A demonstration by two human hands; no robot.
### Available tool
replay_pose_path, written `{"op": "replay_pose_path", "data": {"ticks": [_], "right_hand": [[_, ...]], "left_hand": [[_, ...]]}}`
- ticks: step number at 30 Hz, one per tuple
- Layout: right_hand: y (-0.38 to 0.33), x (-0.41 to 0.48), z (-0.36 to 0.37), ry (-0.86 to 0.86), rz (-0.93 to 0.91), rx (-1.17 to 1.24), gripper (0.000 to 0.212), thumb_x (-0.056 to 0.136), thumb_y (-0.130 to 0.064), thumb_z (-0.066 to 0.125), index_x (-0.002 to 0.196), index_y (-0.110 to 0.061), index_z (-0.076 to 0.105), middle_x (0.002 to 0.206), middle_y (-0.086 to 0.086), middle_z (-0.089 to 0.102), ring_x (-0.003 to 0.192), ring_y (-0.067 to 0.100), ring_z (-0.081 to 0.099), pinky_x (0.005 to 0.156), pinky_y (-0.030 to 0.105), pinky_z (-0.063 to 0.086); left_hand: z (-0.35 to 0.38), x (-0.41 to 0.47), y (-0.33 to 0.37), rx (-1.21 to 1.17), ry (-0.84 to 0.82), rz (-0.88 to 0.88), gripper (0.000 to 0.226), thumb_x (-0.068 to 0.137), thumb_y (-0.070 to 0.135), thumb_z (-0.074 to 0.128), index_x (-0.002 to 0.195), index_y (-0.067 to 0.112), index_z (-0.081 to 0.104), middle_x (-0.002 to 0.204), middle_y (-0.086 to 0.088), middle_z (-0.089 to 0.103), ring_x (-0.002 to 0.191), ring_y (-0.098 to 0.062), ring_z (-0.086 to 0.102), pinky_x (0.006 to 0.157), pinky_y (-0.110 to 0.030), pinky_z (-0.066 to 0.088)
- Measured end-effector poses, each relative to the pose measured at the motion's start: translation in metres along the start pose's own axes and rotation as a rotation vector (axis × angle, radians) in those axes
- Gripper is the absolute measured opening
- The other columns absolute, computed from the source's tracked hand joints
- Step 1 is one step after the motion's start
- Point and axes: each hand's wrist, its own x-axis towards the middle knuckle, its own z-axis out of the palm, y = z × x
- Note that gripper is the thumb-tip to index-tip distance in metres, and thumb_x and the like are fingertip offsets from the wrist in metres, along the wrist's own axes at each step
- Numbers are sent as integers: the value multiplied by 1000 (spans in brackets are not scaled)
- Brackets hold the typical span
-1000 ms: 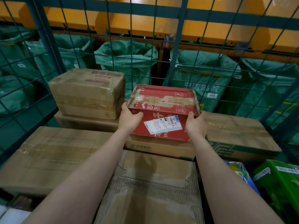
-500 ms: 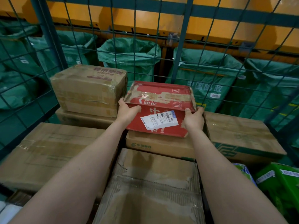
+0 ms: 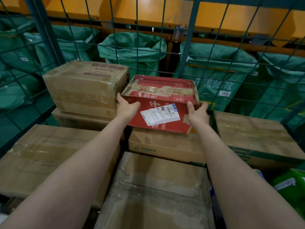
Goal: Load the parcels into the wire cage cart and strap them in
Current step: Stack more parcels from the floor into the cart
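Left hand (image 3: 127, 108) and right hand (image 3: 197, 113) clasped opposite ends of a taped red cardboard parcel (image 3: 161, 96), apparently stiff and light.

Red parcel (image 3: 160, 103), brown boxes (image 3: 85, 86), green sacks (image 3: 133, 52)

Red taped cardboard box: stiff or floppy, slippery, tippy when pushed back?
Red taped cardboard box likely stiff: edges look straight under the left hand and right hand. Glossy tape across the top may be slick. Low and wide, so likely slides over the brown carton rather than tipping.
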Motion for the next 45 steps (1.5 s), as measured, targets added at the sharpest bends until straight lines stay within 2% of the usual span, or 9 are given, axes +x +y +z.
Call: {"op": "replay_pose_path", "data": {"ticks": [2, 5, 10, 12, 15, 20, 29, 36, 45], "right_hand": [[11, -5, -1, 2, 75, 65, 58, 99, -49, 33, 146, -17, 19, 139, 17, 44, 121, 35, 49, 83, 34, 38], [36, -13, -3, 63, 264, 41, 61, 99, -48, 31, 150, -18, 15, 150, 18, 27, 133, 38, 34, 104, 45, 34], [76, -18, -2, -17, 499, -139, 70, 95, -28, 50, 150, -8, 11, 152, 20, 16, 132, 37, 29, 105, 43, 31], [88, -22, 4, -2, 530, -77, 82, 91, -24, 60, 150, -10, 6, 150, 22, 17, 128, 38, 36, 103, 44, 38], [101, -20, 10, 57, 435, -34, 82, 87, -22, 65, 148, -9, 13, 145, 21, 22, 122, 41, 40, 98, 45, 44], [108, -2, 17, 65, 307, 8, 78, 82, -14, 70, 143, -7, 22, 144, 20, 27, 125, 41, 41, 95, 49, 47], [98, 31, 24, 52, 215, -17, 71, 83, -18, 70, 141, -10, 29, 144, 16, 32, 125, 37, 43, 96, 45, 46], [101, 40, 32, 9, 178, -160, 74, 95, -26, 55, 150, -7, 9, 152, 18, 18, 132, 38, 35, 100, 41, 38], [106, 33, 21, -4, 74, -256, 72, 96, -35, 52, 149, -4, 16, 150, 19, 25, 132, 36, 36, 100, 39, 38]], "left_hand": [[11, -10, -10, -2, 99, -33, 85, 87, 21, 58, 150, 10, 2, 146, -17, 35, 126, -33, 46, 104, -40, 40], [30, -19, -30, -9, 149, -192, 71, 85, 24, 57, 144, 6, 21, 140, -16, 41, 123, -34, 47, 102, -42, 42], [41, -19, -61, 150, -42, -437, 56, 89, 36, 53, 133, 6, 38, 130, -11, 50, 95, -26, 59, 60, -34, 50], [44, -17, -75, 200, -120, -433, 39, 91, 27, 54, 121, 2, 50, 125, -11, 56, 93, -26, 60, 57, -36, 53], [49, -11, -89, 215, -87, -338, 42, 88, 21, 63, 124, 6, 51, 127, -10, 52, 114, -29, 55, 76, -44, 57], [40, 2, -99, 426, -51, -138, 58, 83, 28, 70, 130, 3, 45, 130, -12, 52, 116, -29, 54, 96, -40, 49], [47, 24, -93, 418, 20, -49, 51, 86, 25, 68, 128, 5, 48, 131, -13, 53, 122, -29, 50, 100, -35, 41], [60, 43, -95, 435, 35, -2, 60, 87, 26, 66, 137, 5, 39, 137, -15, 46, 126, -30, 45, 107, -36, 37], [56, 32, -86, 398, 63, 44, 73, 86, 22, 67, 146, 9, 26, 139, -13, 45, 130, -29, 42, 108, -34, 34]]}}
